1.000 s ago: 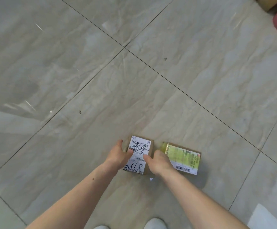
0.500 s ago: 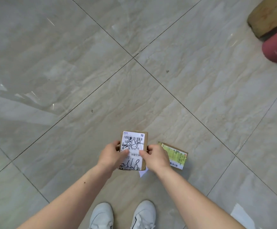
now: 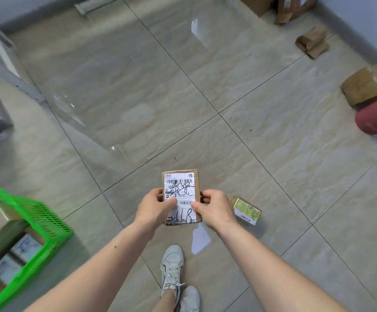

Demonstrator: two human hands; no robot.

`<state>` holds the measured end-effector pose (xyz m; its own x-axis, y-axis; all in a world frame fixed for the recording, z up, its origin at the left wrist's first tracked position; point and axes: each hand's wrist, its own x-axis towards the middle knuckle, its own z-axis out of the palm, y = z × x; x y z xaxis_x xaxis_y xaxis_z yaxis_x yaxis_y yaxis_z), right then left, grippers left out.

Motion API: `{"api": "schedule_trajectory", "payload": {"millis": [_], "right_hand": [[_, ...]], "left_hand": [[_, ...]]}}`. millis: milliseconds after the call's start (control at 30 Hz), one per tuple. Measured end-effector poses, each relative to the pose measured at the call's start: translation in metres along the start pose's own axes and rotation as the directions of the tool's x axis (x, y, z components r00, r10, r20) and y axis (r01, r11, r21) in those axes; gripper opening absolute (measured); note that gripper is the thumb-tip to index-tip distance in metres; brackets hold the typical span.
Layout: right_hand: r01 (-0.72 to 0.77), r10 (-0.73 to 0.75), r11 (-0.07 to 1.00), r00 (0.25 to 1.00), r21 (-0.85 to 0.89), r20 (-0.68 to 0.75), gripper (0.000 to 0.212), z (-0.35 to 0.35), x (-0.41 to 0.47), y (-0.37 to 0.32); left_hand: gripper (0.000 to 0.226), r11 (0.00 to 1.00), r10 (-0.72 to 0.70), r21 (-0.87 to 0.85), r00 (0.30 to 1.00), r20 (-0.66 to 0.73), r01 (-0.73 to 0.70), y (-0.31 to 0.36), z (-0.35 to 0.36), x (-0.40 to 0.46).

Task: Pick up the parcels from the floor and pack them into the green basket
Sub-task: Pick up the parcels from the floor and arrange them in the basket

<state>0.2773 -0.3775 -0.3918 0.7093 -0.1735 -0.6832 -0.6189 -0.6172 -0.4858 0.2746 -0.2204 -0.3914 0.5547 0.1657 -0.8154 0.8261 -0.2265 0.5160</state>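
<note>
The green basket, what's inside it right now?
The green basket already holds parcels: a large brown box and, beside and below it, something with a white label. The frame edge cuts off the rest, so the full count is unclear.

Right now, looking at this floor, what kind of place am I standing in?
Probably a parcel sorting or pickup room. Brown cardboard parcels lie scattered over the glossy beige tiled floor, a green plastic mesh basket already holds some, and both hands grip a small labelled cardboard parcel.
</note>
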Motion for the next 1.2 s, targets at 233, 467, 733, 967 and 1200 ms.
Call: {"api": "schedule_trajectory", "payload": {"millis": [233,467,733,967,1200], "right_hand": [[0.134,-0.127,0.988,0.988,-0.073,0.087,0.025,0.045,-0.080,-0.049],[0.265,-0.227,0.951,0.949,-0.162,0.217,0.020,0.125,-0.154,-0.115],[0.365,-0.269,0.897,0.898,-0.249,0.348,0.020,0.281,-0.236,-0.180],[0.384,-0.252,0.886,0.869,-0.260,0.426,0.025,0.430,-0.294,-0.214],[0.387,-0.235,0.887,0.849,-0.253,0.472,0.020,0.534,-0.289,-0.225]], "left_hand": [[0.027,0.987,0.019,-0.159,0.996,-0.088,-0.033,-0.041,-0.084,-0.070],[0.037,0.954,-0.015,-0.296,0.983,-0.183,-0.040,-0.103,-0.191,-0.123],[0.043,0.932,-0.088,-0.361,0.962,-0.260,-0.012,-0.221,-0.334,-0.150],[0.023,0.942,-0.096,-0.332,0.914,-0.395,-0.044,-0.332,-0.443,-0.146],[0.036,0.957,-0.216,-0.273,0.861,-0.461,0.094,-0.404,-0.499,-0.094]]}}
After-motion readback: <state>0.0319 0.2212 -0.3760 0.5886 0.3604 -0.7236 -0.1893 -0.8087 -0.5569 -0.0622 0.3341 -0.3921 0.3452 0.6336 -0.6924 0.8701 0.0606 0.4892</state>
